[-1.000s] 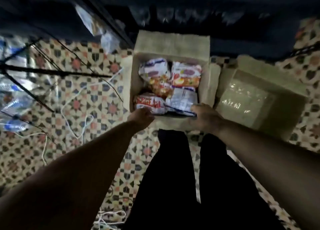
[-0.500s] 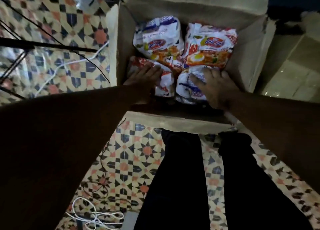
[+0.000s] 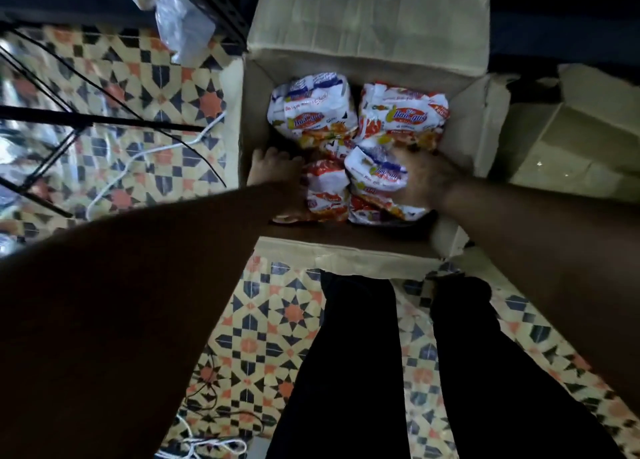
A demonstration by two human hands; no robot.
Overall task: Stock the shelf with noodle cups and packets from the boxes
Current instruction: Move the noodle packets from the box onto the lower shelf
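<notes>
The big box [image 3: 367,33] is open on top, so a hand can go straight down into it. Noodle packets [image 3: 313,107] fill most of the floor of the box, and both arms reach in from the near side; the left hand [image 3: 275,168] sits in the small gap by the left wall. Black shelf bars [image 3: 104,121] and a white cord [image 3: 152,150] block the left, and a second box [image 3: 568,147] stands close on the right.
</notes>
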